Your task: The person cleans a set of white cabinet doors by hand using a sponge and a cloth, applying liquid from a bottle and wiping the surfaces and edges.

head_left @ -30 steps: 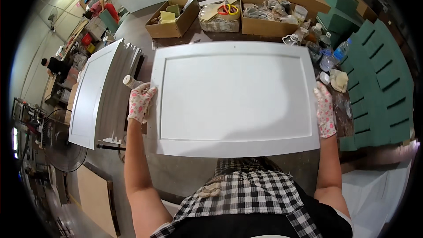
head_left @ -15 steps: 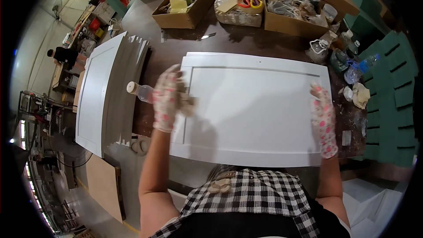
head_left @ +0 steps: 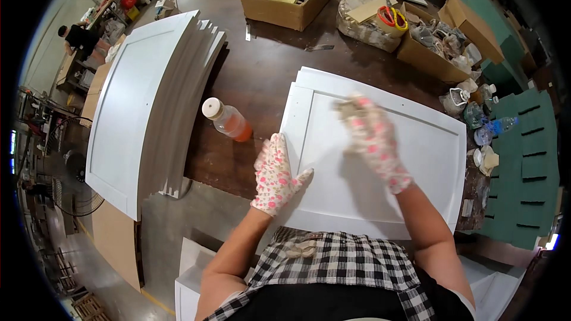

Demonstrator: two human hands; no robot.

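A white framed panel (head_left: 428,154) lies flat on the dark brown table before me, with another panel edge showing under it. My left hand (head_left: 275,175), in a white glove with pink flowers, rests at the panel's left edge, fingers stretched and thumb spread onto the surface. Over the panel's upper middle, my right hand (head_left: 377,145), in a matching glove, is closed on a beige rag (head_left: 346,109). Motion blurs the rag and fingers. Just left of my left hand stands a clear bottle (head_left: 229,120) with a white cap and orange liquid low inside.
A stack of white panels (head_left: 143,95) stands at the left. Along the back are an open carton (head_left: 291,12), red-and-yellow scissors (head_left: 392,18) on a wrapped bundle, and a carton of bags (head_left: 431,59). Plastic bottles (head_left: 476,113) and green slotted sheets (head_left: 520,166) line the right.
The rag has passed from my left hand to my right, which has moved left over the panel. My left hand has come down to the panel's left edge. The view has turned left.
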